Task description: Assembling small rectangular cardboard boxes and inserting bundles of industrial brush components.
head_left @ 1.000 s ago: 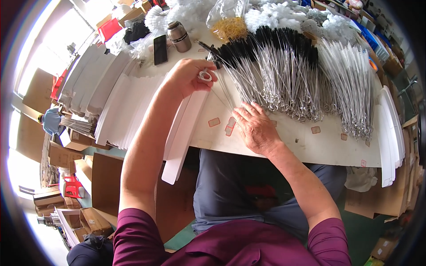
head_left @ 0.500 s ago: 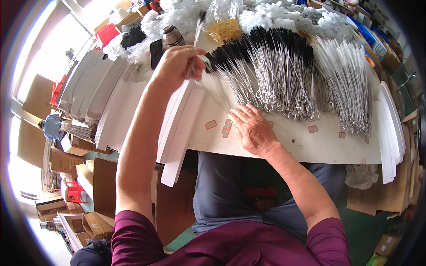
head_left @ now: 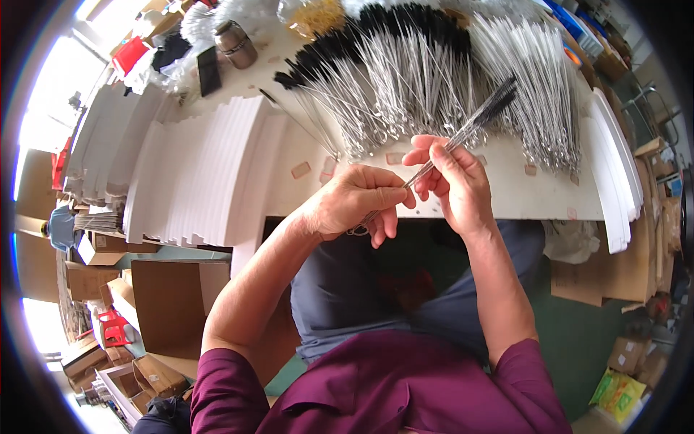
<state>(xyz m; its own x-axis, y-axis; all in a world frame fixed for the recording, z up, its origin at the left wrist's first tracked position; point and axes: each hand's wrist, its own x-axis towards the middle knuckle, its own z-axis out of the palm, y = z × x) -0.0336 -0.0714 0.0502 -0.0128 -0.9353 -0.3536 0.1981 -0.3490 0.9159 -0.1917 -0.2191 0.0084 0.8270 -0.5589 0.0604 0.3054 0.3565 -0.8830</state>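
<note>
Both of my hands hold a slim bundle of wire tube brushes (head_left: 493,105) slanting up to the right, its dark bristles at the far end. I cannot tell how many brushes are in it. My left hand (head_left: 359,199) is closed round the lower wires, and wire loops (head_left: 358,231) show below it. Higher up the wires, my right hand (head_left: 463,186) pinches them between thumb and fingers. Beyond my hands lies a wide pile of black-bristled brushes (head_left: 412,79), loops toward me. To its right is a pile of white-bristled brushes (head_left: 531,94).
Long white card strips (head_left: 195,173) are stacked left on the table; more white strips (head_left: 614,173) stand at its right edge. A few loose brushes (head_left: 307,126) lie left of the pile. Farther back are a phone (head_left: 209,71) and a metal flask (head_left: 235,45). An open carton (head_left: 170,307) sits lower left.
My left hand has come back from the table's far left toward me, and my right hand has lifted off the tabletop. Both now hold the brush bundle over the near edge. The view has shifted.
</note>
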